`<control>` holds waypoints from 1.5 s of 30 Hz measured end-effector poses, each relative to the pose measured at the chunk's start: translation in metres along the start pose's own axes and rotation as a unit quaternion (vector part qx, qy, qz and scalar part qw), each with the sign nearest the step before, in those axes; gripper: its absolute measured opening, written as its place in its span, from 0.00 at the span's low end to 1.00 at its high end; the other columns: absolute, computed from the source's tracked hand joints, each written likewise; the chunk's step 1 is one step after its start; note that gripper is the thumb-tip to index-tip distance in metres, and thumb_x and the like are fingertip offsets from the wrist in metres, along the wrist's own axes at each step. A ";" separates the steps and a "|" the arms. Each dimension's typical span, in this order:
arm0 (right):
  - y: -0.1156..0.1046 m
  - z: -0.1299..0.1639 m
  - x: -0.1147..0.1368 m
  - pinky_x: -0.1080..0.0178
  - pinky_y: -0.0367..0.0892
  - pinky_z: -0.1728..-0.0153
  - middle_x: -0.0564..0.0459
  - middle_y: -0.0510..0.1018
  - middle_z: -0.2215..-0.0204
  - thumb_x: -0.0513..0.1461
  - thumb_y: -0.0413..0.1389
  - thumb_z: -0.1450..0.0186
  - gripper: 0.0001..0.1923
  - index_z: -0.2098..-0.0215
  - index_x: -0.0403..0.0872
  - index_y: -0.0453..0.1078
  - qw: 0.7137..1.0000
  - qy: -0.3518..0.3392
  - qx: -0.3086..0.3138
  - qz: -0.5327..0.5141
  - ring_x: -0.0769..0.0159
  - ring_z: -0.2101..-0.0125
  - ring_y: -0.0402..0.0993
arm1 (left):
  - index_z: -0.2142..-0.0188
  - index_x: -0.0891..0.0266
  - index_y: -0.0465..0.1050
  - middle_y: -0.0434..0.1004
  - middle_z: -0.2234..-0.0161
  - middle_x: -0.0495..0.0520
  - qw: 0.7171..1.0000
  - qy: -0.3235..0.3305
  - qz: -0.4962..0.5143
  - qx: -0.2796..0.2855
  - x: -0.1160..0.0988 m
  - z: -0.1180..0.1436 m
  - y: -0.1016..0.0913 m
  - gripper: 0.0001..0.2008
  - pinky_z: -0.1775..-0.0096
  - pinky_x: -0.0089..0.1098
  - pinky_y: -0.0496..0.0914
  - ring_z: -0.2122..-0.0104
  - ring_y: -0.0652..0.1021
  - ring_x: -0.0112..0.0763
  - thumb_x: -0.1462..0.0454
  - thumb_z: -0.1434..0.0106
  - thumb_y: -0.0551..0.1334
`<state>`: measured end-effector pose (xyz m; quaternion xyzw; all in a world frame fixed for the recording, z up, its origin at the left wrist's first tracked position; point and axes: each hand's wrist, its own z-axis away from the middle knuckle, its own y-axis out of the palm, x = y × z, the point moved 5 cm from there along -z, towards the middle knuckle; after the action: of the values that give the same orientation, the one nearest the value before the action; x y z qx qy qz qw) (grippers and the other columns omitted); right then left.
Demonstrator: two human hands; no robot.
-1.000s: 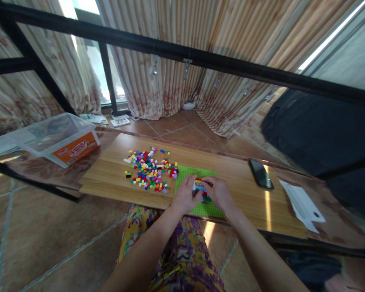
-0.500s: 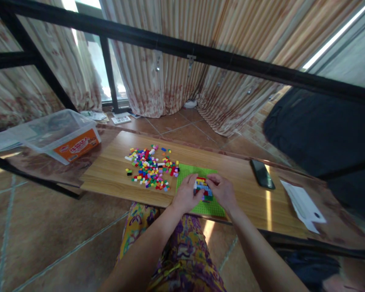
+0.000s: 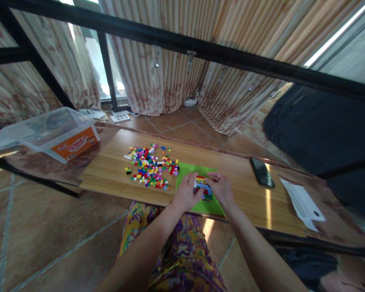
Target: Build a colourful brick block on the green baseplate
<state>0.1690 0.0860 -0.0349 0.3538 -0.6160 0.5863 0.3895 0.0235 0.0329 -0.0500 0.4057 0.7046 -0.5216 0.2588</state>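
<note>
A small build of coloured toy bricks [image 3: 205,189], with red, yellow, blue and green rows, sits on the green baseplate [image 3: 214,207]. My left hand [image 3: 185,192] is closed around its left side, thumb across the near part and fingertips at the far left corner. On the opposite side, my right hand [image 3: 221,188] has its thumb and fingers bent against the far right edge of the build. Whether a loose brick is between those right fingertips is too small to tell. Both palms rest close to the plate and hide parts of it.
Many loose bricks [image 3: 150,168] lie spread left of the baseplate on the wooden board [image 3: 109,162]. A clear plastic box [image 3: 76,142] with an orange label stands further left. To the right are a black phone [image 3: 262,172] and a white paper piece [image 3: 302,202].
Both hands stay at the brick build, with only slight finger shifts on the right. The whole view has moved a little.
</note>
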 end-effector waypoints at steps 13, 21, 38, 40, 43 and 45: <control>0.003 -0.007 -0.004 0.66 0.67 0.78 0.54 0.77 0.80 0.43 0.60 0.52 0.18 0.64 0.44 0.72 1.000 0.017 0.021 -0.003 0.66 0.79 0.73 | 0.41 0.63 0.57 0.65 0.43 0.64 1.000 0.005 -0.005 -0.005 0.000 0.000 0.001 0.27 0.41 0.47 0.63 0.41 0.66 0.43 0.59 0.38 0.58; -0.016 -0.007 -0.002 0.63 0.68 0.73 0.50 0.79 0.76 0.45 0.59 0.49 0.17 0.64 0.44 0.72 1.000 -0.018 0.006 -0.016 0.64 0.76 0.74 | 0.41 0.61 0.58 0.66 0.44 0.62 1.000 0.010 -0.008 -0.006 0.002 -0.001 0.001 0.26 0.41 0.48 0.63 0.42 0.67 0.43 0.59 0.38 0.59; -0.059 -0.006 -0.048 0.59 0.63 0.62 0.43 0.76 0.67 0.45 0.46 0.32 0.18 0.63 0.45 0.75 0.928 -0.111 -0.041 0.354 0.59 0.65 0.71 | 0.42 0.62 0.58 0.66 0.44 0.62 1.000 0.007 -0.012 0.001 0.002 -0.002 -0.001 0.25 0.41 0.46 0.63 0.41 0.66 0.42 0.59 0.37 0.59; -0.058 -0.004 -0.047 0.59 0.63 0.61 0.43 0.76 0.66 0.43 0.46 0.33 0.17 0.63 0.45 0.75 0.930 -0.113 -0.051 0.345 0.59 0.63 0.71 | 0.42 0.62 0.58 0.66 0.43 0.62 1.000 0.008 -0.013 0.000 0.003 -0.002 0.000 0.25 0.41 0.46 0.63 0.41 0.66 0.42 0.59 0.37 0.59; -0.058 0.002 -0.040 0.59 0.64 0.62 0.44 0.77 0.66 0.44 0.46 0.33 0.17 0.64 0.44 0.75 0.948 -0.113 -0.064 0.292 0.59 0.64 0.71 | 0.42 0.62 0.58 0.66 0.43 0.62 1.000 0.006 -0.015 -0.002 0.003 -0.002 0.000 0.25 0.41 0.45 0.63 0.41 0.66 0.42 0.59 0.37 0.59; -0.055 0.006 -0.032 0.60 0.64 0.63 0.45 0.78 0.65 0.46 0.48 0.34 0.17 0.64 0.45 0.76 0.965 -0.119 -0.048 0.229 0.61 0.66 0.72 | 0.42 0.62 0.59 0.66 0.43 0.62 1.000 0.007 -0.014 -0.001 0.003 -0.002 0.000 0.25 0.41 0.45 0.64 0.41 0.66 0.42 0.59 0.37 0.59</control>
<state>0.2324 0.0758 -0.0391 0.2518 -0.7497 0.5833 0.1852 0.0218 0.0354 -0.0519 0.3990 0.7124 -0.5218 0.2471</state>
